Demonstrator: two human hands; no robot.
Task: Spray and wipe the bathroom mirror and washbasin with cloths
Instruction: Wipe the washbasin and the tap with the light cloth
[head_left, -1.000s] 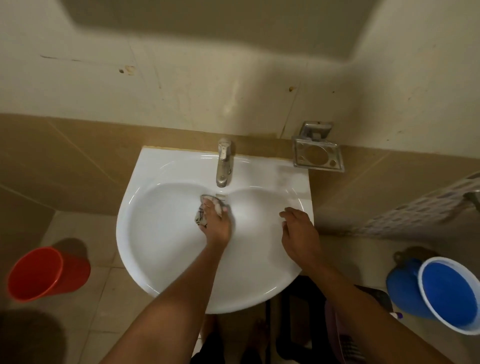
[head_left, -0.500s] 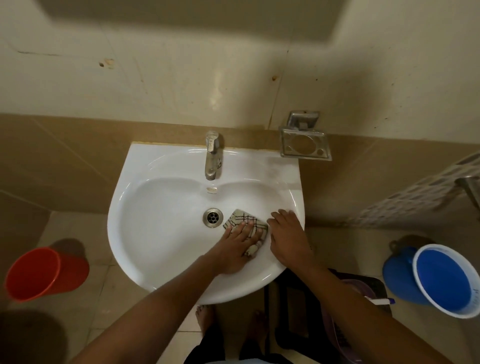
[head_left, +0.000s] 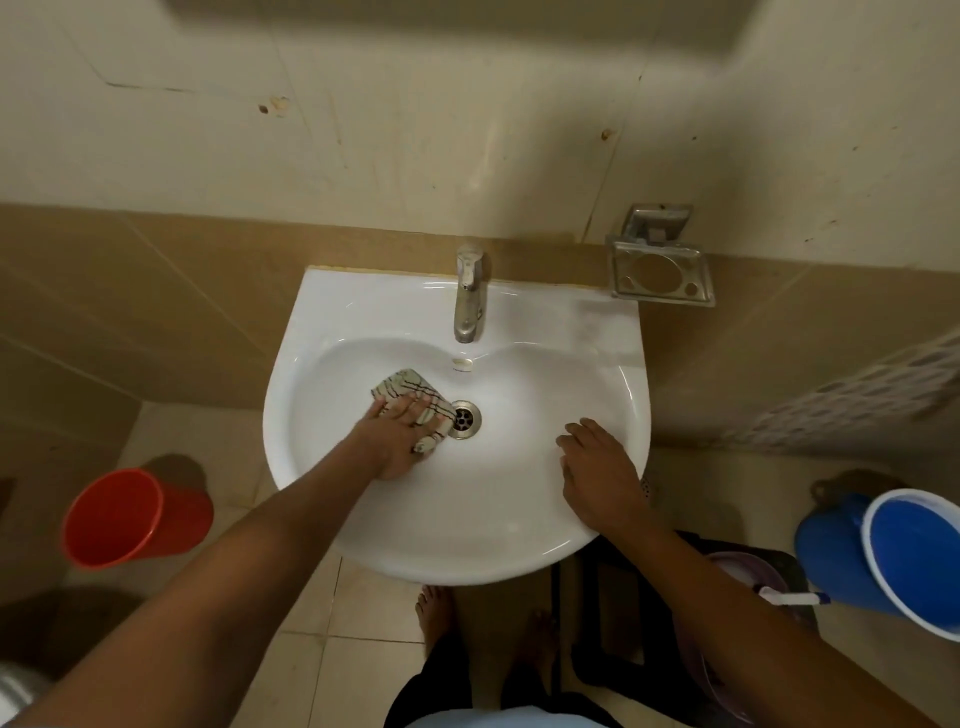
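- Left hand (head_left: 399, 435): fingers spread flat, pressing a checked cloth (head_left: 410, 397) onto the washbasin (head_left: 519, 519) floor, just left of the drain (head_left: 464, 419).
- Right hand (head_left: 597, 475): fingers relaxed, resting on the bowl's right inner slope, holding nothing.
- Tap (head_left: 468, 293) at the basin's back rim.
- Floor: orange bucket (head_left: 130, 517) to the left, blue bucket (head_left: 906, 558) to the right.

A single head-worn camera looks steeply down from above and just in front of the person, facing the wall. It sits near, both forearms running up from the bottom edge into the washbasin (head_left: 571, 322), which fills the middle. The left hand (head_left: 397, 436) lies left of centre, the right hand (head_left: 597, 475) right of it. The wide lens bends the wall tiles at the edges.
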